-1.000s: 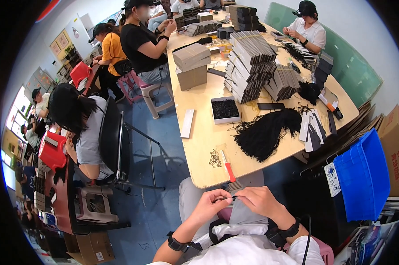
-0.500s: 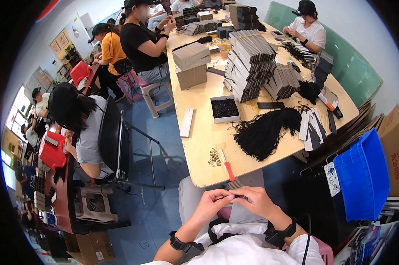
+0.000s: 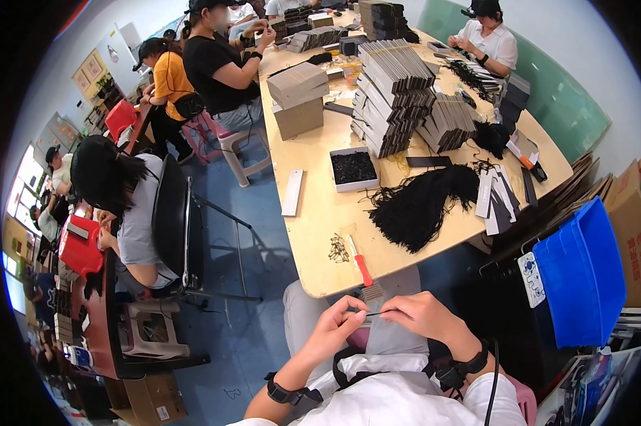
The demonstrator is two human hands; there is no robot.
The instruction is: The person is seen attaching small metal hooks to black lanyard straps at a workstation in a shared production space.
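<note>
Over my lap, my left hand [image 3: 336,324] pinches one end of a short, thin black cord [image 3: 374,313]. My right hand [image 3: 421,317] grips its other end, so the cord stretches between my fingertips. Just beyond my hands, a ribbed grey stack [image 3: 371,292] shows at the table edge, partly hidden. A red-handled tool [image 3: 364,271] with a pale, narrow blade lies at that edge. Small bronze-coloured pieces [image 3: 338,248] are heaped to its left. Farther off, a big bundle of black cords [image 3: 421,209] lies beside a white box of short black pieces [image 3: 354,170].
The wooden table [image 3: 313,220] also bears a white strip [image 3: 292,192], tall banded stacks of grey cards [image 3: 391,96], grey boxes [image 3: 299,121] and loose tags [image 3: 498,199]. A blue bin [image 3: 583,277] stands at my right. Co-workers sit around; one has a black chair [image 3: 175,220] at left.
My hands have drawn slightly apart, and the black cord between them now shows. The whole view has shifted a little, moving the table slightly left and up.
</note>
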